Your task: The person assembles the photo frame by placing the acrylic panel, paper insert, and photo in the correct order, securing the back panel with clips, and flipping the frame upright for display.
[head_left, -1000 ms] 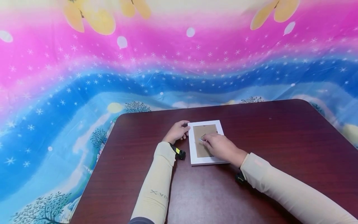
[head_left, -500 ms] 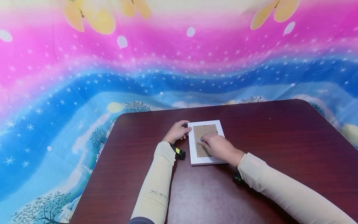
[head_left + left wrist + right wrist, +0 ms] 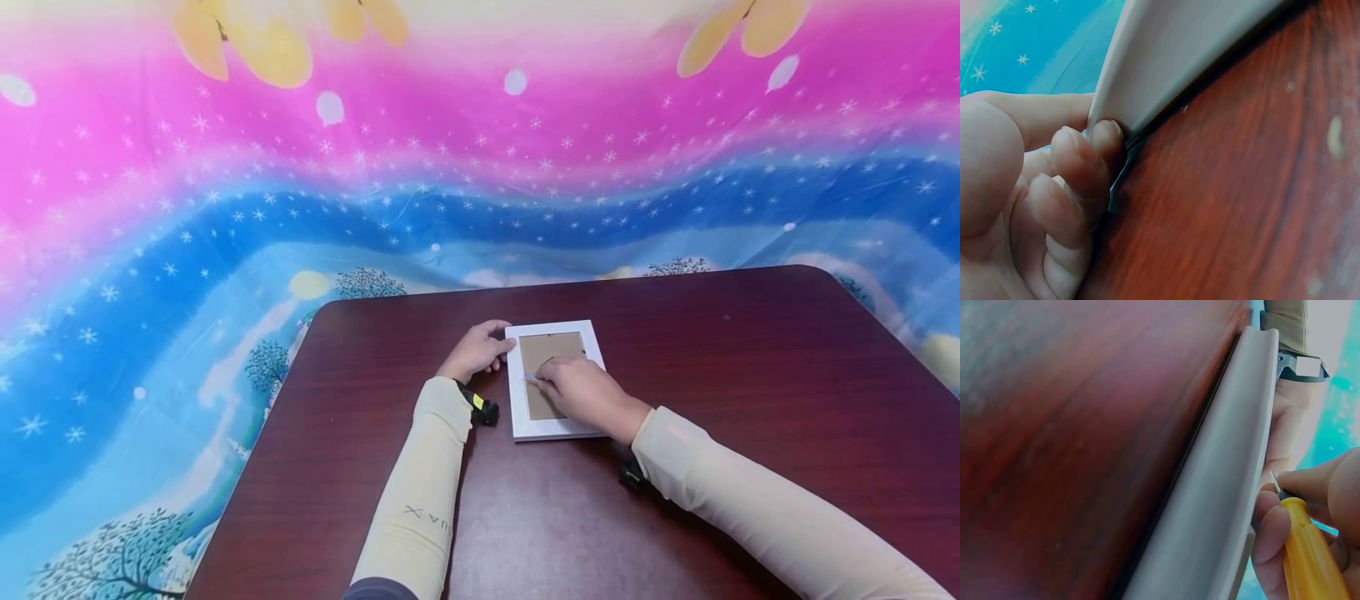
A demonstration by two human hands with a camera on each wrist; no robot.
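Observation:
A white picture frame (image 3: pixel 519 408) lies face down on the table, its brown backing board (image 3: pixel 551 347) upward. My left hand (image 3: pixel 474 350) grips the frame's far left corner, thumb on the rim and curled fingers against its side. Over the backing, my right hand (image 3: pixel 592 392) holds a yellow-handled screwdriver (image 3: pixel 1309 550) with a black collar and a thin metal tip. That tip points toward the left inner edge of the frame; whether it touches there cannot be made out. In the head view the fingers hide the yellow handle, and the right hand covers the backing's lower right part.
The dark red-brown wooden table (image 3: pixel 750 400) has rounded far corners. Behind it hangs a pink and blue patterned cloth (image 3: pixel 450 167). A black camera band (image 3: pixel 480 407) sits on the left wrist, and another (image 3: pixel 632 473) on the right.
My right hand has shifted slightly left, bringing the screwdriver tip closer to the frame's left inner edge. The left hand and the picture frame stay in place.

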